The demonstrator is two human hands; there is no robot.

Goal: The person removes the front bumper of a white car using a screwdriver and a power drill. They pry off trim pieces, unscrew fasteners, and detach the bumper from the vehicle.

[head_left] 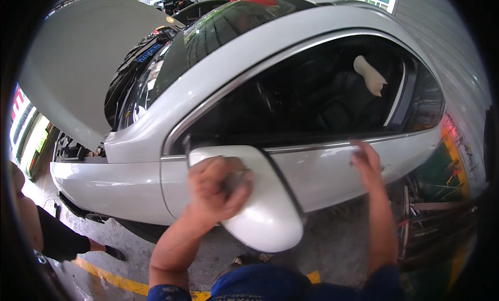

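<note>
A white side mirror (267, 210) juts out from the door of a white car (312, 171). Over the upper part of its housing is my left hand (215, 189), its fingers curled in. Something greyish shows between thumb and fingers, too blurred to name. My right hand (368, 165) is farther right, by the chrome strip (322, 146) under the side window (312, 93). Its fingers are apart and slightly bent, with nothing seen in them; whether they touch the door I cannot tell.
The car's bonnet (99, 57) stands raised at the left. Another person's leg in dark shorts (65, 236) is at the lower left. Metal racking (436, 207) stands beside the car at the right. A yellow line (112, 277) crosses the floor.
</note>
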